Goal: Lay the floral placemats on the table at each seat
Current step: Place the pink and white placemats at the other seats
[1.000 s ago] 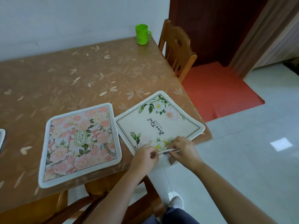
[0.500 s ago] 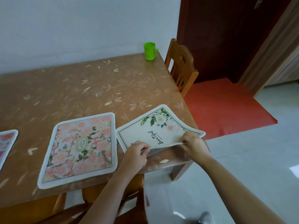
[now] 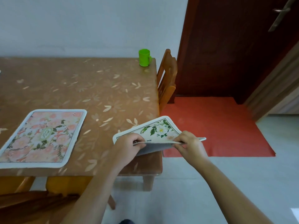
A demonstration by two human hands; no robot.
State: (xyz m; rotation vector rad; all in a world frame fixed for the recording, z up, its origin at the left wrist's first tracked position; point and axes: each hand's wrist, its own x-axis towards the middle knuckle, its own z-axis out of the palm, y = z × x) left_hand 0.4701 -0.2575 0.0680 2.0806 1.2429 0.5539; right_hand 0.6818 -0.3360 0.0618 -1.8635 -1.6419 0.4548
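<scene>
A: Location of white placemat (image 3: pixel 159 130)?

B: Above near right corner of tabletop (image 3: pixel 97 88), partly past right edge. Raised at near edge, grey underside showing. Far part bowed, printed side up: green leaves, white flowers, thin dark border line. Contact between far edge and tabletop: cannot tell.

A: State of left hand (image 3: pixel 126 143)?

B: On near edge of white placemat, left portion. Fingers (image 3: pixel 137 139) curled round that edge, pinching it. Forearm crossing front edge of tabletop.

A: State of right hand (image 3: pixel 190 145)?

B: On same near edge, right portion, out past side of tabletop, above floor. Fingers (image 3: pixel 178 141) curled, pinching edge. One corner of white placemat sticking out to right of knuckles.

A: Second mat?

B: Pink placemat (image 3: pixel 43 138), flat on tabletop at left, near side close to front edge, well apart from white placemat. Pale border, pink blossoms, oval label at centre; lettering too small to read.

A: Other items on tabletop?

B: Green cup (image 3: pixel 144 57), upright, far right corner, handle pointing right. Brown cover with pale leaf pattern across whole surface.

A: Surroundings?

B: Wooden chair (image 3: pixel 166 78) just beside right side of tabletop. Second wooden chair (image 3: pixel 32 202) at lower left, below front edge. Red mat (image 3: pixel 218 125) on floor at right, in front of dark door (image 3: pixel 226 46).
</scene>
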